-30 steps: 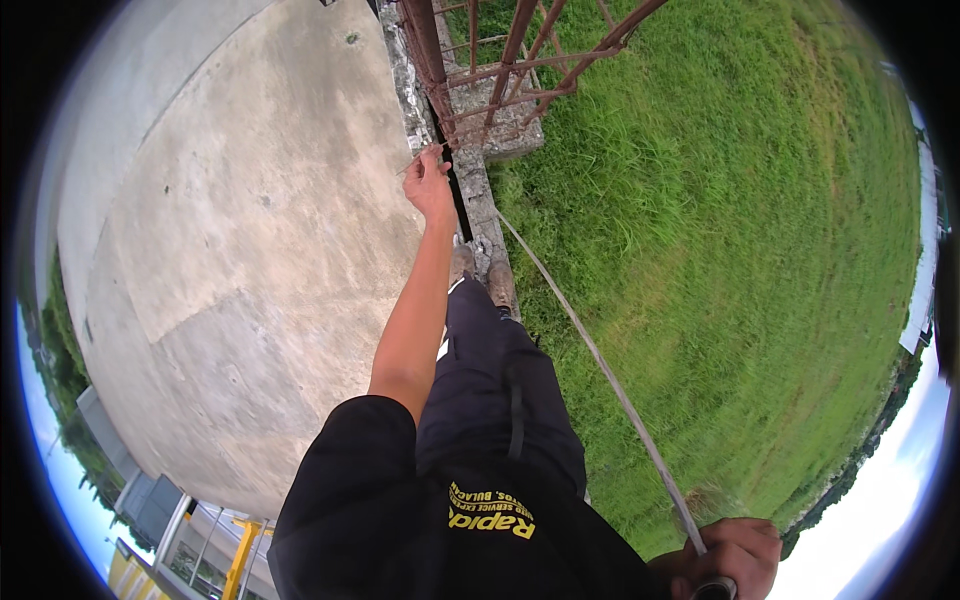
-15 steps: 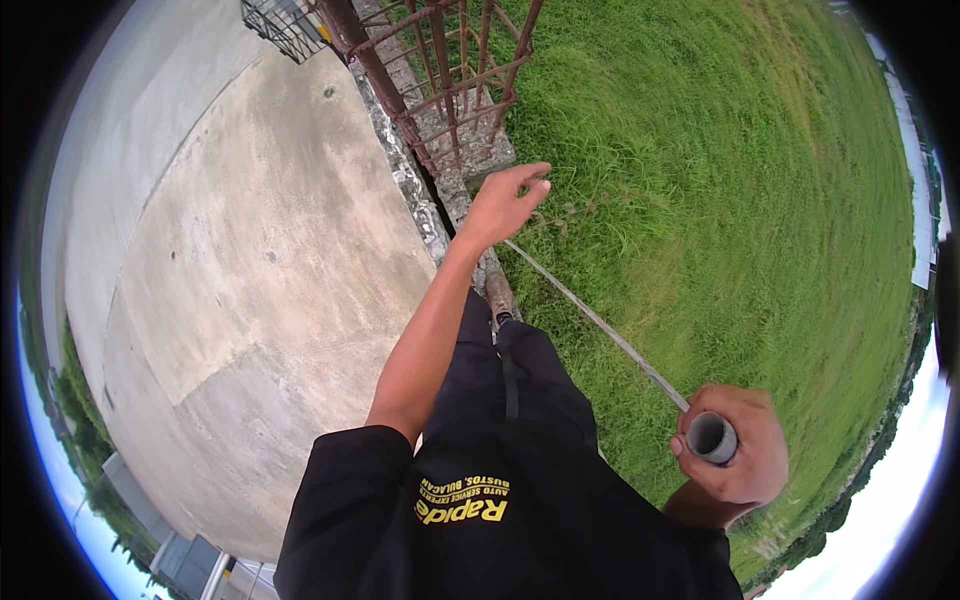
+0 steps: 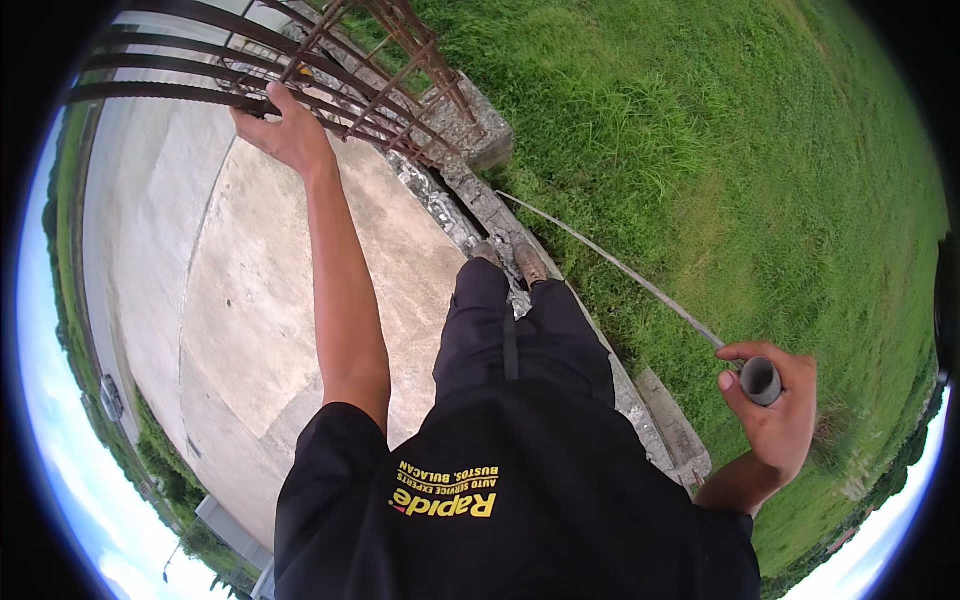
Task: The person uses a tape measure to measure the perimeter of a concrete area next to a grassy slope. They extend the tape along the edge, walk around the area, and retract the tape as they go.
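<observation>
At the upper left, my left hand (image 3: 285, 135) is closed round the nearest bar of a rusty rebar cage (image 3: 165, 91), thumb on one side and fingers on the other. Several long ribbed bars with thinner cross ties make up the cage. My right hand (image 3: 785, 415) grips a long grey pipe (image 3: 635, 280) near its top, on the right. The pipe's round hollow end (image 3: 761, 381) faces up, and its length slants away over the grass, its far end close to the concrete ledge.
My boots (image 3: 530, 263) stand on a narrow, rough concrete ledge (image 3: 490, 205) with a dark gap along it. A pale concrete slab (image 3: 260, 290) lies to the left. Grass (image 3: 700, 180) covers the right side. A concrete block (image 3: 490, 135) sits by the cage's base.
My left hand has moved from over the ledge to the upper left and taken hold of a rebar. My right hand has shifted slightly up and right with the pipe; the view has turned.
</observation>
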{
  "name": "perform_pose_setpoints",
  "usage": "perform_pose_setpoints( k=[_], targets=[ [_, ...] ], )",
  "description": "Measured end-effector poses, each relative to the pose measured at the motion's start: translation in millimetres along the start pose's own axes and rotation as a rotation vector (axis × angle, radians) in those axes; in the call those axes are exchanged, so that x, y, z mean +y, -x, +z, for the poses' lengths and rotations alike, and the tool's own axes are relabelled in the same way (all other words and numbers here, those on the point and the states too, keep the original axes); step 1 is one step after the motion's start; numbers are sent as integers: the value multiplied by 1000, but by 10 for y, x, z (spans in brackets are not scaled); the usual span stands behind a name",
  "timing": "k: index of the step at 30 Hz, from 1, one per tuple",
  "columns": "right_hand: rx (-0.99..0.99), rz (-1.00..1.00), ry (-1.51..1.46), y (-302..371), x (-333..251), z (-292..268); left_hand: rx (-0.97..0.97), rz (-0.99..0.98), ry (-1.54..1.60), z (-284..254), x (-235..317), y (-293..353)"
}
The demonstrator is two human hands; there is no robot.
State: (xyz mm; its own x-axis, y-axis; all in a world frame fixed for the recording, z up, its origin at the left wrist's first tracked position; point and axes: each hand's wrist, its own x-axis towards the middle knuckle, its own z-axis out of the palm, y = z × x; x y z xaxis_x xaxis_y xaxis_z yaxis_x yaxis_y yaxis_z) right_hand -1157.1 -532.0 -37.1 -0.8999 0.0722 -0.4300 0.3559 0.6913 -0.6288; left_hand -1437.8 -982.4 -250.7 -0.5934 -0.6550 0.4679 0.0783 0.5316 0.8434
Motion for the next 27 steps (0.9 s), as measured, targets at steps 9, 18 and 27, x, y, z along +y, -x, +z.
perform_pose_setpoints(
  k=[9, 18, 27],
  targets=[
    [-20, -17, -40, -369, 315, 1021, -433, 162, -190, 228, -67, 1322],
    [-88, -142, 160, -1276, 640, 2161, -905, 391, -435, 576, -1339, 1265],
    [-52, 247, 8, -1951, 563, 3034, -1132, 340, -589, 1029, -2148, 1203]
  ],
)
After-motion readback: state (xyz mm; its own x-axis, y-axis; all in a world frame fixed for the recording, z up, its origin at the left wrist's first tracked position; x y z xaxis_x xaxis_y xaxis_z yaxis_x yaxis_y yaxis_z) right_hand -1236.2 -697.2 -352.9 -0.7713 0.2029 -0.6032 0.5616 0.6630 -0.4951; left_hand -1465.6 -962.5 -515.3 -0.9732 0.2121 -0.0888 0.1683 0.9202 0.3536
